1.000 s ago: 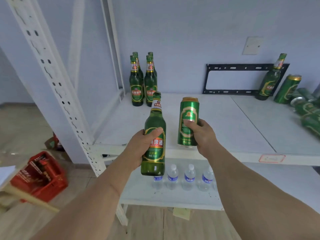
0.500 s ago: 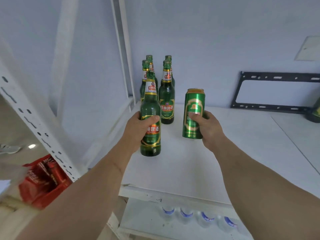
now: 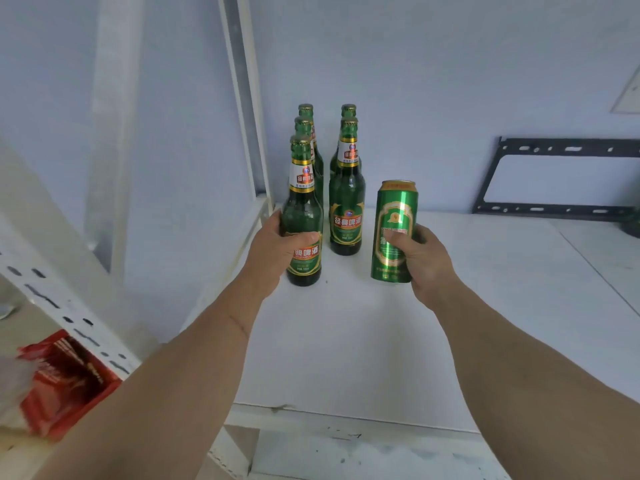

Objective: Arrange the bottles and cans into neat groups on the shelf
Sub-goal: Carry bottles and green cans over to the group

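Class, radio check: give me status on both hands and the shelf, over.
Left hand gripping green bottle, front of left row. Right hand holding green can beside the standing bottles. Shelf ahead open, nothing blocking.

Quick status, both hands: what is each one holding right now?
Left hand: closed around a green beer bottle, upright at the shelf.
Right hand: closed around a green can, upright.

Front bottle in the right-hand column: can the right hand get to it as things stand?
Probably not yet. The right hand is shut on the can. The path itself looks free: the bottle stands just left of the can with bare shelf before it.
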